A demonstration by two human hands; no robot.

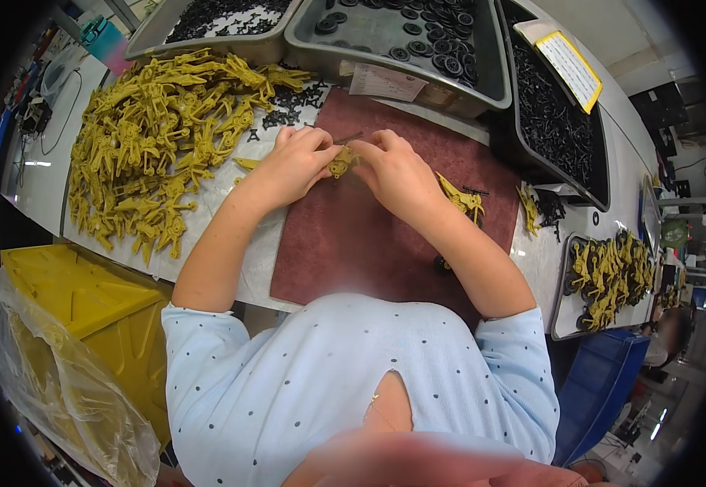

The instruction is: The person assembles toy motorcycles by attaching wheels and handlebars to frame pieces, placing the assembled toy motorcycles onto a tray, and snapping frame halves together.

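Over the far part of a dark red mat (pixel 320 252), my left hand (pixel 294 165) is closed on a yellow plastic part (pixel 340 165). One end of that part sticks out on the left of the hand. My right hand (pixel 398 172) pinches at the same yellow part from the right, and a thin dark piece shows between the fingertips; which hand grips it I cannot tell. Beside my right forearm lies another yellow part (pixel 460 197) with black pieces on it. A big heap of similar yellow parts (pixel 138 146) covers the table to the left.
Grey bins at the back hold black wheels (pixel 442 45) and small black pieces (pixel 223 18). A dark bin of black parts (pixel 548 122) stands at the right. Further right, a tray (pixel 568 312) carries yellow assemblies. A yellow crate (pixel 85 300) stands at the lower left, a blue crate (pixel 600 394) at the lower right.
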